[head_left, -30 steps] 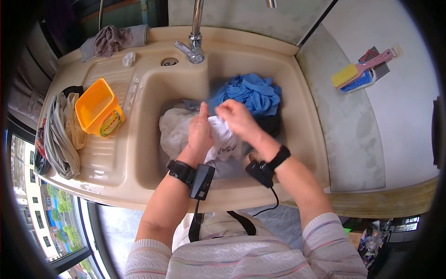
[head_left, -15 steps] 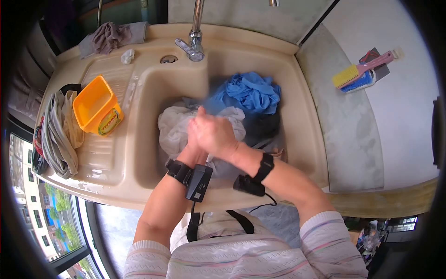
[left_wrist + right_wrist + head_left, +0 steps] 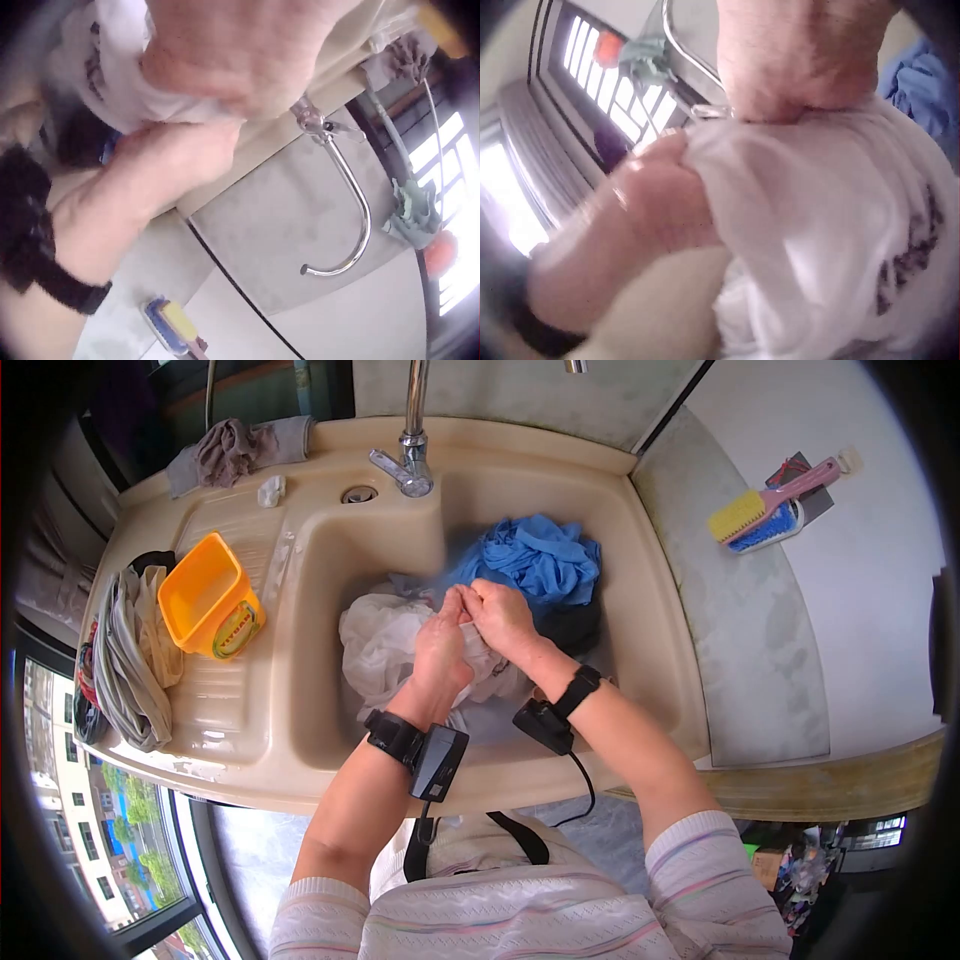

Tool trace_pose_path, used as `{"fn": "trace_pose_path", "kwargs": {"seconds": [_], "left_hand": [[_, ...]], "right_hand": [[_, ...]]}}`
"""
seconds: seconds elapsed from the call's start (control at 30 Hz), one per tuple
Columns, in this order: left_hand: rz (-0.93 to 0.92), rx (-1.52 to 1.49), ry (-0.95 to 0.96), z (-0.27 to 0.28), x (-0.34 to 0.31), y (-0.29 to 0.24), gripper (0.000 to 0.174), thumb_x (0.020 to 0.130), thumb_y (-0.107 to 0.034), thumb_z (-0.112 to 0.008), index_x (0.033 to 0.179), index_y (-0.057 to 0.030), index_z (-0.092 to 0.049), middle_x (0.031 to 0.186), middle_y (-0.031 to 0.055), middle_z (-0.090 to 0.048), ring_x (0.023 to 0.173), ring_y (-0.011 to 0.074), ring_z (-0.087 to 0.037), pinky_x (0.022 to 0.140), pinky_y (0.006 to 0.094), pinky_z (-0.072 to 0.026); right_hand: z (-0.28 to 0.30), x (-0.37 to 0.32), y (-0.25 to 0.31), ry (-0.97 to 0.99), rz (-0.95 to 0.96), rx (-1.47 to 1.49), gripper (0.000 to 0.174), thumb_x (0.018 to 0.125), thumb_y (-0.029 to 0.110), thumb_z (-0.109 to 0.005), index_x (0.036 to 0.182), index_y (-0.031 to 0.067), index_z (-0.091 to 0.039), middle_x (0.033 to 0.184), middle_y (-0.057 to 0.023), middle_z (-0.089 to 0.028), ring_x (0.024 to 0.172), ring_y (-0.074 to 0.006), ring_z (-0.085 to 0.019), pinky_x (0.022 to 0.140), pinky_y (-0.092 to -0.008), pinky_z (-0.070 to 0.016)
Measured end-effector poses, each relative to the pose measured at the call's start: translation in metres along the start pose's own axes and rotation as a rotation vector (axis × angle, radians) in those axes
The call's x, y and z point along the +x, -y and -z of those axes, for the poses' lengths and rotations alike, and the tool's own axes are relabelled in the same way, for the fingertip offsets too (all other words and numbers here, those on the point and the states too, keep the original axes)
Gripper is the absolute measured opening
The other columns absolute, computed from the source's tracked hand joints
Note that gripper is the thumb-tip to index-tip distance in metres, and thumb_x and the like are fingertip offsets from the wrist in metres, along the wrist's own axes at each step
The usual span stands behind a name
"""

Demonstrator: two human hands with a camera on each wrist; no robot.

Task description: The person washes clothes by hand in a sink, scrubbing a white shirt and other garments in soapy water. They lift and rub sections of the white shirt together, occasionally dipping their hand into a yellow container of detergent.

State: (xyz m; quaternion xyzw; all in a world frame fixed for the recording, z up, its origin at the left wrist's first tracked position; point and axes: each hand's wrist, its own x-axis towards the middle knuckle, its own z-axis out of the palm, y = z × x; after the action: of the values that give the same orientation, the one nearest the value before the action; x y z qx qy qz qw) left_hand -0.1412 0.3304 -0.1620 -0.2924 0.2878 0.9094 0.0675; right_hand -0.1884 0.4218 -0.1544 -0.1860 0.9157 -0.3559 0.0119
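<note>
Both hands are over the beige sink basin (image 3: 330,575), gripping a bunched white garment (image 3: 385,645) with dark print. My left hand (image 3: 445,640) and right hand (image 3: 500,618) hold the cloth knuckle to knuckle. In the left wrist view the left hand (image 3: 240,52) clutches the white cloth (image 3: 105,67) against the right hand (image 3: 172,161). In the right wrist view the right hand (image 3: 802,60) pinches the white cloth (image 3: 832,225), with the left hand (image 3: 645,217) beside it. A blue garment (image 3: 540,560) and a dark one (image 3: 575,625) lie behind the hands in the basin.
A faucet (image 3: 410,440) stands at the back of the sink. On the left drainboard sit an orange tub (image 3: 205,600) and a pile of grey cloth (image 3: 130,650). A crumpled rag (image 3: 235,445) lies at the back left. A scrubbing brush (image 3: 765,510) rests on the right counter.
The hands were apart on the cloth, then pressed together low over it, and now sit slightly higher, side by side, rubbing the white garment between them.
</note>
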Motion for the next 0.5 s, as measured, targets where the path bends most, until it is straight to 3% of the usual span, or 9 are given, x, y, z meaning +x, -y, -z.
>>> {"fn": "trace_pose_path", "kwargs": {"seconds": [0.07,0.13,0.17,0.23,0.27,0.3,0.4,0.43,0.5], "left_hand": [[-0.036,-0.063,0.14,0.011,0.016,0.001,0.035,0.089,-0.039,-0.046,0.085,-0.0051,-0.054,0.082,0.0064,-0.057,0.074,0.0191,-0.056,0.069,0.0329,-0.0463],[-0.058,-0.05,0.161,0.016,0.013,-0.001,0.034,0.088,-0.038,-0.047,0.084,-0.0049,-0.055,0.081,0.006,-0.057,0.073,0.0187,-0.056,0.068,0.0333,-0.0463],[-0.077,-0.031,0.187,0.015,0.009,-0.004,0.034,0.087,-0.038,-0.049,0.084,-0.0048,-0.055,0.08,0.0056,-0.058,0.072,0.0182,-0.055,0.068,0.0337,-0.0463],[-0.037,-0.014,0.242,0.015,0.016,-0.008,0.033,0.086,-0.037,-0.052,0.085,-0.0038,-0.056,0.079,0.0048,-0.058,0.071,0.0167,-0.055,0.067,0.0321,-0.0456],[-0.003,0.0,0.291,0.015,0.019,-0.009,0.033,0.085,-0.035,-0.055,0.087,-0.0028,-0.056,0.078,0.004,-0.057,0.071,0.0151,-0.054,0.065,0.0304,-0.045],[-0.003,0.0,0.291,0.01,0.01,-0.012,0.033,0.085,-0.035,-0.055,0.087,-0.0028,-0.056,0.078,0.004,-0.057,0.071,0.0151,-0.054,0.065,0.0304,-0.045],[-0.154,0.764,0.416,0.004,-0.01,-0.014,0.031,0.073,-0.027,-0.068,0.088,-0.0008,-0.06,0.074,0.0006,-0.056,0.068,0.0092,-0.05,0.059,0.0238,-0.0396],[-0.154,0.763,0.416,0.002,-0.013,-0.018,0.031,0.073,-0.027,-0.068,0.088,-0.0008,-0.06,0.074,0.0006,-0.056,0.068,0.0092,-0.05,0.059,0.0238,-0.0396],[-0.193,1.27,0.258,-0.006,-0.025,-0.035,0.027,0.071,-0.024,-0.07,0.083,-0.002,-0.06,0.072,0.0012,-0.056,0.064,0.0099,-0.049,0.057,0.0239,-0.0392]], "right_hand": [[0.005,-0.001,-0.005,0.053,-0.008,0.175,0.034,0.083,0.037,-0.052,0.078,0.004,-0.057,0.073,-0.0149,-0.061,0.071,-0.0318,-0.06,0.062,-0.04,-0.0456],[0.015,-0.005,-0.003,0.188,-0.029,0.685,0.042,0.076,0.041,-0.061,0.089,0.0012,-0.059,0.08,-0.0108,-0.063,0.076,-0.0232,-0.06,0.069,-0.0335,-0.0455],[0.017,-0.005,-0.006,0.188,-0.028,0.684,0.042,0.076,0.041,-0.061,0.089,0.0012,-0.059,0.08,-0.0108,-0.063,0.076,-0.0232,-0.06,0.069,-0.0335,-0.0455],[0.026,-0.005,-0.015,0.398,0.195,0.363,0.038,0.081,0.024,-0.061,0.108,-0.0014,-0.051,0.094,-0.007,-0.06,0.084,-0.0148,-0.057,0.079,-0.0273,-0.043],[0.045,-0.01,0.003,0.423,0.01,0.446,0.033,0.08,0.018,-0.062,0.104,-0.0011,-0.053,0.091,-0.0072,-0.06,0.08,-0.0121,-0.056,0.075,-0.0252,-0.0436],[0.052,-0.009,0.0,0.423,0.01,0.447,0.033,0.08,0.018,-0.062,0.104,-0.0011,-0.053,0.091,-0.0072,-0.06,0.08,-0.0121,-0.056,0.075,-0.0252,-0.0436],[0.077,-0.006,-0.001,0.313,-0.125,0.649,0.026,0.079,0.014,-0.062,0.098,-0.002,-0.056,0.087,-0.0046,-0.059,0.075,-0.0087,-0.054,0.067,-0.0213,-0.0426],[0.082,-0.004,-0.006,0.313,-0.125,0.649,0.026,0.079,0.014,-0.062,0.098,-0.002,-0.056,0.087,-0.0046,-0.059,0.075,-0.0087,-0.054,0.067,-0.0213,-0.0426],[0.091,0.0,-0.02,0.129,-0.097,0.807,0.022,0.078,0.014,-0.062,0.093,-0.0028,-0.059,0.086,-0.0052,-0.061,0.075,-0.0093,-0.055,0.068,-0.0224,-0.0442]]}}
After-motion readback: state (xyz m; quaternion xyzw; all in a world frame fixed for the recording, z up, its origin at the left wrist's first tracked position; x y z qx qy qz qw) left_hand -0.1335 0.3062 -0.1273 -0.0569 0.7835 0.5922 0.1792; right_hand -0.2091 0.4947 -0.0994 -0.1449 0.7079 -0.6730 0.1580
